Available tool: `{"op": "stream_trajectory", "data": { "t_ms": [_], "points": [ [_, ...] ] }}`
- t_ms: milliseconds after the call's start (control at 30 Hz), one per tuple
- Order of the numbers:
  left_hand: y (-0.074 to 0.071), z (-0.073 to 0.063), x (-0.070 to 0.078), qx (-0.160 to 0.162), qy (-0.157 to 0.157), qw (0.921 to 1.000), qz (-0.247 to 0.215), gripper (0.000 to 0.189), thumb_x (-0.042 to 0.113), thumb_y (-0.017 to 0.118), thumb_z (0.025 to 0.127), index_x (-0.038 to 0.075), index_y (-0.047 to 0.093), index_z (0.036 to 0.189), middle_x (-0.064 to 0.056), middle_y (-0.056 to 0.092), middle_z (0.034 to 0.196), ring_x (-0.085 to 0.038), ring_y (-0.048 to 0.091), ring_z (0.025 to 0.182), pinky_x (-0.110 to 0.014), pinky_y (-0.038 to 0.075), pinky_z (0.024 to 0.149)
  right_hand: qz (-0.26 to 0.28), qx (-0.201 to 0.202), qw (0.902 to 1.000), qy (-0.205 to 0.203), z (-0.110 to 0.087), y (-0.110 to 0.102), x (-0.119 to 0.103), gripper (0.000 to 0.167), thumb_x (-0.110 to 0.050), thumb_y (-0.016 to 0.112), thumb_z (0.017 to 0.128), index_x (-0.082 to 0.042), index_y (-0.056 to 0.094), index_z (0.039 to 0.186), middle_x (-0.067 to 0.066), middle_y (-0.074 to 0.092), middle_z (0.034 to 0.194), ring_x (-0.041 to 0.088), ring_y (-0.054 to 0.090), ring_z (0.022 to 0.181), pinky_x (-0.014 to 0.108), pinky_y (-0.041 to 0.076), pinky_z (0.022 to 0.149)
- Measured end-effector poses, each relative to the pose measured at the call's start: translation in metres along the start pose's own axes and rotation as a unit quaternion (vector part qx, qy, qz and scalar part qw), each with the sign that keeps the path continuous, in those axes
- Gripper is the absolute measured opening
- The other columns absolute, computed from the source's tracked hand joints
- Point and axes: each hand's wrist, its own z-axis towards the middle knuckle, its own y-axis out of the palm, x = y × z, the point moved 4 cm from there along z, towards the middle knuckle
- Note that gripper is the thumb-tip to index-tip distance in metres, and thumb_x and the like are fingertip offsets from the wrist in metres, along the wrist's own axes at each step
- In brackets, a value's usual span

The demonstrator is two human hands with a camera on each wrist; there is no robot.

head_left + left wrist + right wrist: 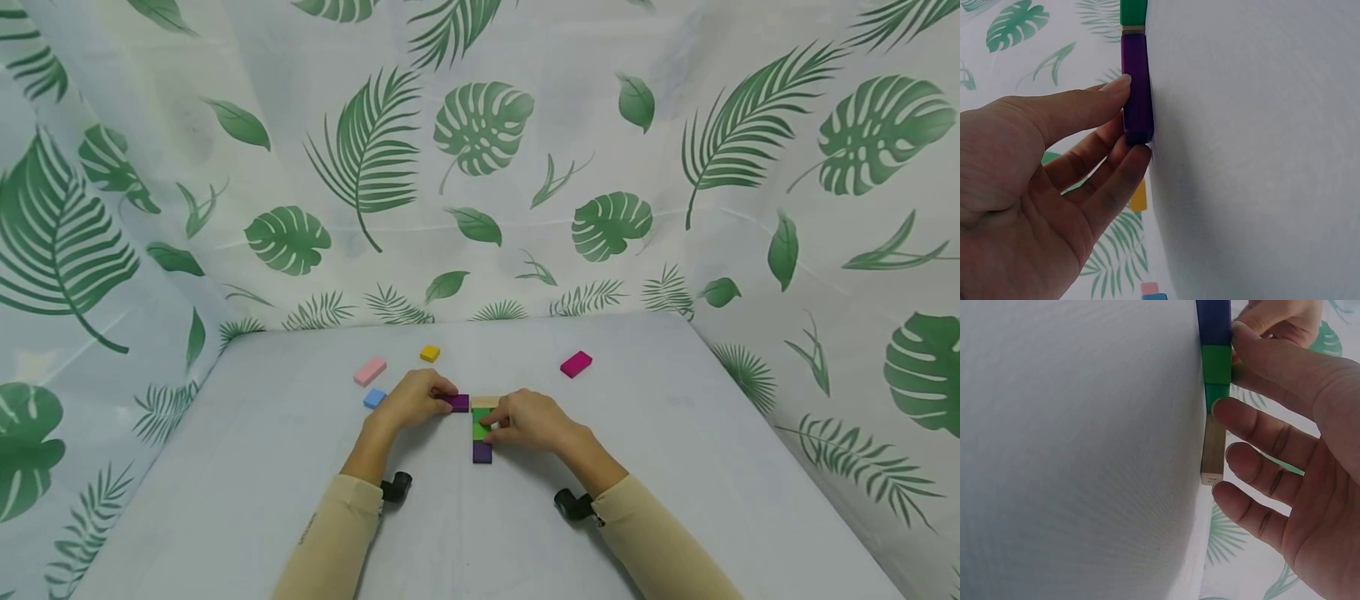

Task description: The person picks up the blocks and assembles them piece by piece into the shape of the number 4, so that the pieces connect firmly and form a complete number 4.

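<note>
1. Left hand (415,400), centre of the head view: thumb and fingertips are closed in a pinch on the purple block (459,403), gripping its left part.
2. Purple block: lies flat at mid-frame, its right end just beside the left end of the wooden block (486,402). Contact between the two cannot be confirmed.
3. Right hand (536,419), right of centre: fingers spread and gently bent, enclosing no block. Thumb and forefinger tips lie at the column of blocks.
4. Column, centre of the frame, top to bottom: wooden block, laid crosswise; darker green block (480,412); light green block (481,431); dark violet block (482,452). The last three run end to end down the frame.
5. Loose pieces, left of centre: pink block (370,372), small blue block (374,399) below it near the left wrist, yellow block (430,353) higher up.
6. Right of centre, above the right hand: magenta block (576,364), tilted, well apart.
7. All pieces rest on the white table (465,533).
</note>
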Motion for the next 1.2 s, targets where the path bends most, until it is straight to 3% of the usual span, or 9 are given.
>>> {"op": "stream_trajectory", "data": {
  "t_ms": [1200],
  "points": [
    [0.0026,0.0009,0.003,-0.006,-0.012,0.9999,0.004,0.022,0.007,0.08,0.091,0.011,0.08,0.113,-0.002,0.077,0.109,-0.016,0.066,0.103,-0.041,0.055,0.097,0.012,-0.008,0.9998,0.013,-0.0001,-0.0008,0.0001,0.032,-0.036,0.083,0.089,-0.022,0.081,0.117,-0.013,0.062,0.076,0.006,0.054,0.072,0.024,0.045,0.061]
  ]
}}
